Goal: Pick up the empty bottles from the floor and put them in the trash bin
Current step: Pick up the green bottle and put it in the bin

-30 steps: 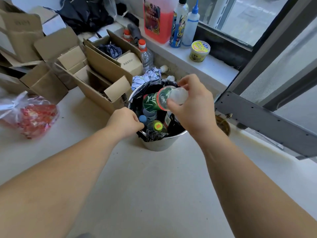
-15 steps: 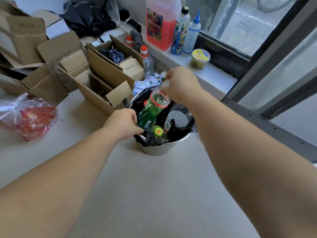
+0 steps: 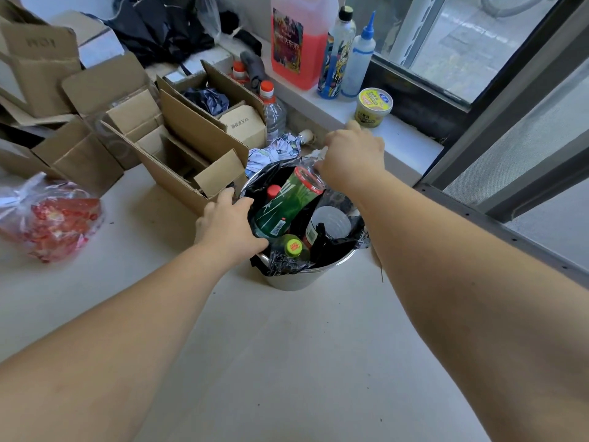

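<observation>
Right now the green-labelled bottle (image 3: 288, 202) lies tilted in the trash bin (image 3: 296, 279), its clear base end raised toward the far right and its lower end sunk among the other bottles. The right hand (image 3: 352, 154) sits at that raised end, knuckles up, fingers curled down over the clear plastic — a closed grip on the bottle's base, though the fingertips themselves are hidden behind the hand, so how firmly they pinch cannot be told. The left hand (image 3: 228, 223) rests on the near-left rim of the bin, fingers pressed down on the black bin liner (image 3: 280, 263) and touching the side of the green-labelled bottle; its fingertips are hidden too.

Around the tilted bottle inside the bin: a yellow-green cap (image 3: 294, 247) near the front, a red cap (image 3: 273, 190) at the far left, and the round bottom of a clear bottle (image 3: 331, 221) to the right. What lies deeper is hidden by the liner and the bottles.

Left of the bin stand open cardboard boxes (image 3: 188, 145), and farther left a clear bag with red contents (image 3: 54, 221) is cut off by the frame edge. Beyond the bin, a red-capped bottle (image 3: 274, 113) stands on the floor below the window sill (image 3: 411, 145) — on it a red liquid jug (image 3: 299, 49) and a yellow tub (image 3: 373, 106).
</observation>
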